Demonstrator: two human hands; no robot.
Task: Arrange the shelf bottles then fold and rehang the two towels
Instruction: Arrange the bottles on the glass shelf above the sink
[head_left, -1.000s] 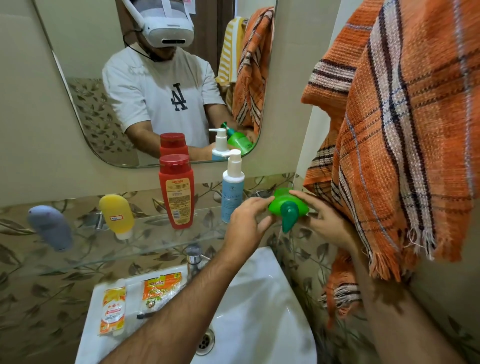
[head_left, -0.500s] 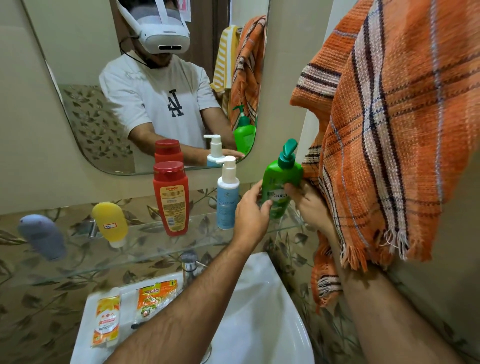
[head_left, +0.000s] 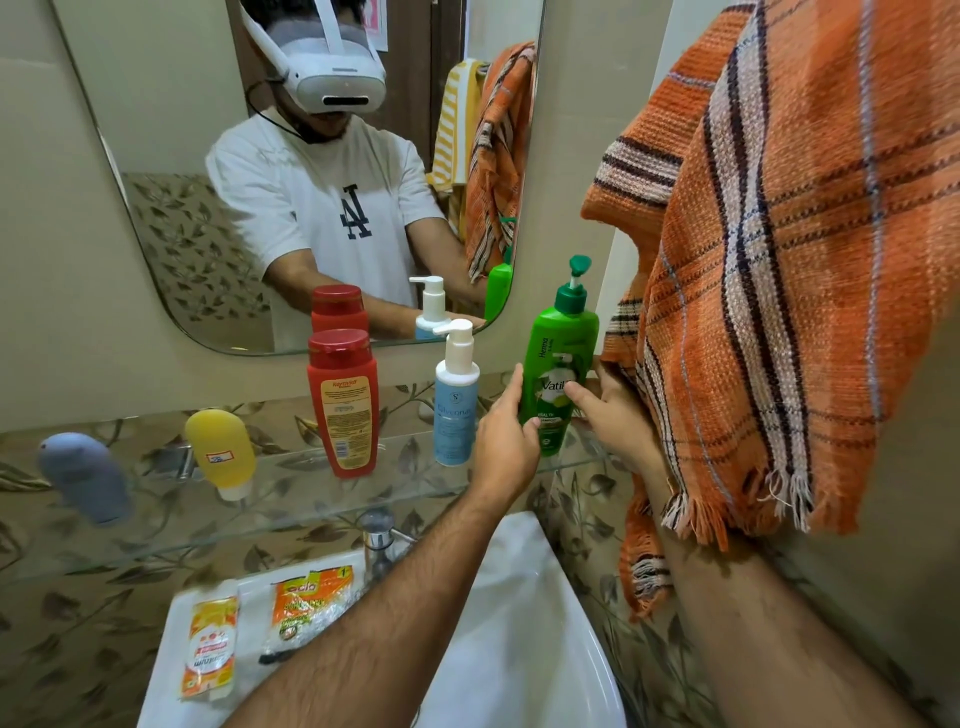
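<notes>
both of your hands are on the green pump bottle (head_left: 558, 364), which stands upright at the right end of the glass shelf (head_left: 291, 499). your left hand (head_left: 506, 441) curls round the bottle's left side, fingertips on the lower label. your right hand (head_left: 610, 410) grips the right side, thumb pressed across the label; its back touches the hanging towel.

now left to right along the shelf. at the far left a grey-blue tube (head_left: 85, 478) stands cap down, leaning, near the shelf's left end. a gap, then a yellow tube (head_left: 221, 449), also cap down, near the front edge. another gap, then the red bottle (head_left: 343, 402), upright with a flat red cap. next the pale blue pump bottle (head_left: 456, 395), upright, white pump on top. your left hand sits in the narrow space between it and the green bottle. the green bottle's base rests just inside the shelf's front edge.

behind the shelf, a rounded mirror (head_left: 171, 171) on the wall reflects the bottles and you. below, the white basin (head_left: 519, 623) juts toward you, with a chrome tap (head_left: 378, 540) at its back and two sachets (head_left: 260, 618) lying on its left rim. your forearms cross above the bowl.

at the right, the orange plaid towel (head_left: 810, 270) hangs close to you, its fringed hem level with the shelf, crowding the shelf's right end. in the mirror a yellow striped towel (head_left: 457, 124) hangs beside the orange one's reflection.
</notes>
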